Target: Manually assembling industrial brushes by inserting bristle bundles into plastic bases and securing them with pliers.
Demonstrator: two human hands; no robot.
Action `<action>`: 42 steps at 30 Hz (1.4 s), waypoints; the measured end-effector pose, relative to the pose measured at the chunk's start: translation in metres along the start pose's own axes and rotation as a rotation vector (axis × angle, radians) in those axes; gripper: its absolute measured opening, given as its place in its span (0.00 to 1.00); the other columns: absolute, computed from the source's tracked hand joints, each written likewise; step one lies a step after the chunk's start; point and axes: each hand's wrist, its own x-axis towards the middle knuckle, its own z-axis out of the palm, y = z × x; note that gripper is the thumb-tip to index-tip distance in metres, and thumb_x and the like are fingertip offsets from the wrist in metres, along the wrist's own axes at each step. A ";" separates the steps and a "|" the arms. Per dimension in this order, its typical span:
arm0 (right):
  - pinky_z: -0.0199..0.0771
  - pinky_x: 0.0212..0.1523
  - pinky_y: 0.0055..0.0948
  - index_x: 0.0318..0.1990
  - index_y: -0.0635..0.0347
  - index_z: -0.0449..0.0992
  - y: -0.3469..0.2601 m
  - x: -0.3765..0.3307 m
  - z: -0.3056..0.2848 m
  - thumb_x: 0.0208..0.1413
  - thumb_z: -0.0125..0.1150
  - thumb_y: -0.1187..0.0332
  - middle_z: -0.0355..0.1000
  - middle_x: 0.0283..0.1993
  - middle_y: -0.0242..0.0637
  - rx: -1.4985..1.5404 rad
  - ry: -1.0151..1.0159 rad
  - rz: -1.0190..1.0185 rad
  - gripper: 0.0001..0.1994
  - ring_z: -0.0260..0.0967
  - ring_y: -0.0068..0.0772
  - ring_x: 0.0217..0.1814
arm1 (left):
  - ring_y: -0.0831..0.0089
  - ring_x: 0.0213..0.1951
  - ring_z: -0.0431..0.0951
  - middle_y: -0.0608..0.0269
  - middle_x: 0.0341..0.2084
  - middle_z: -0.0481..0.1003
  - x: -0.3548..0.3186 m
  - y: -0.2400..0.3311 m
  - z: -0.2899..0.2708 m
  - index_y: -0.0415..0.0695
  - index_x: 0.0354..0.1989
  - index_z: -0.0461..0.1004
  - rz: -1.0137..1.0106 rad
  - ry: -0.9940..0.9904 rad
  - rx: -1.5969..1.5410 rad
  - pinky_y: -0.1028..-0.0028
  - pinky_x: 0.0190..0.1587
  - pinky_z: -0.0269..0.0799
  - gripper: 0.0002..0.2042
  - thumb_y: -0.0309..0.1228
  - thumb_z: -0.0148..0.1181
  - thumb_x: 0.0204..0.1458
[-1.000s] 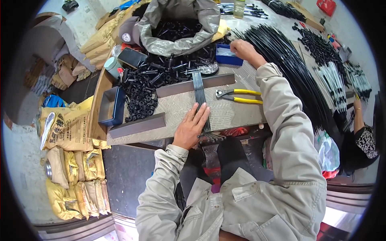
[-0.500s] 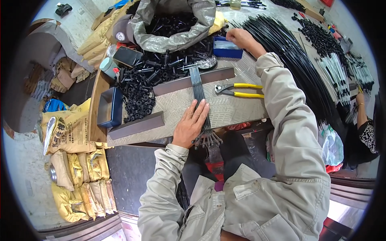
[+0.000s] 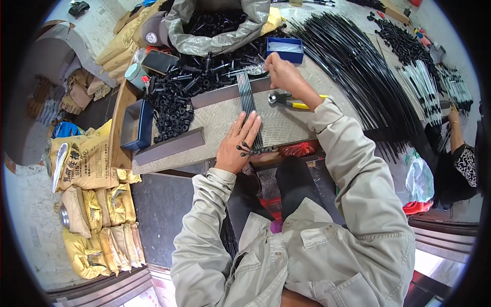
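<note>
My left hand (image 3: 234,146) lies flat, fingers stretched, on a row of thin black rods (image 3: 246,92). The rods run side by side across a dark metal angle bar (image 3: 212,95), with their dark knobbed ends near the bench's front edge. My right hand (image 3: 287,75) is above the bench with thumb and fingers pinched together, close to the rods' far ends; what is in the pinch is too small to make out. Just beyond it stands a blue box (image 3: 285,58) of thin clear strips. Yellow-handled pincers (image 3: 279,99) lie partly under my right wrist.
Loose black plastic parts (image 3: 179,110) cover the bench's left side, below an open grey sack (image 3: 176,38). An empty-looking blue tray (image 3: 137,125) and a second angle bar (image 3: 171,147) sit at left. Long black rods (image 3: 358,77) spread at right. Another person's arm (image 3: 455,133) shows far right.
My right hand has come away from the blue box, moving left and nearer to the rods' far ends. My left hand stays on the rods; their knobbed near ends have shifted and look less fanned.
</note>
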 end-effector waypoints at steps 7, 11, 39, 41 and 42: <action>0.70 0.23 0.27 0.39 0.63 0.60 -0.010 -0.007 0.006 0.57 0.40 0.71 0.73 0.37 0.43 0.251 0.039 0.100 0.06 0.70 0.27 0.18 | 0.58 0.61 0.53 0.60 0.59 0.54 -0.003 0.000 0.000 0.45 0.60 0.53 -0.006 -0.009 -0.018 0.65 0.60 0.55 0.38 0.35 0.61 0.36; 0.68 0.21 0.20 0.43 0.61 0.60 -0.016 -0.027 -0.017 0.59 0.39 0.73 0.73 0.34 0.41 0.659 0.128 0.105 0.07 0.68 0.21 0.20 | 0.58 0.61 0.52 0.60 0.60 0.54 0.002 0.005 -0.002 0.45 0.60 0.53 0.006 -0.015 -0.035 0.66 0.60 0.54 0.44 0.44 0.66 0.30; 0.59 0.22 0.19 0.38 0.56 0.77 -0.132 -0.150 -0.085 0.43 0.58 0.82 0.64 0.27 0.32 0.305 0.229 -0.729 0.14 0.60 0.22 0.23 | 0.78 0.36 0.76 0.60 0.33 0.77 0.024 0.060 -0.150 0.38 0.42 0.74 -0.159 0.253 -1.172 0.82 0.40 0.70 0.10 0.23 0.55 0.50; 0.59 0.21 0.18 0.39 0.57 0.77 -0.141 -0.156 -0.089 0.43 0.57 0.83 0.64 0.27 0.32 0.067 0.339 -0.709 0.15 0.60 0.22 0.23 | 0.78 0.36 0.76 0.60 0.33 0.77 0.023 0.058 -0.150 0.38 0.42 0.74 -0.160 0.265 -1.162 0.82 0.40 0.70 0.10 0.23 0.55 0.50; 0.59 0.21 0.18 0.39 0.57 0.77 -0.141 -0.156 -0.091 0.43 0.57 0.83 0.64 0.27 0.32 0.067 0.332 -0.715 0.15 0.60 0.22 0.23 | 0.78 0.36 0.76 0.60 0.33 0.77 0.023 0.058 -0.149 0.38 0.41 0.74 -0.153 0.264 -1.163 0.82 0.39 0.70 0.10 0.23 0.56 0.50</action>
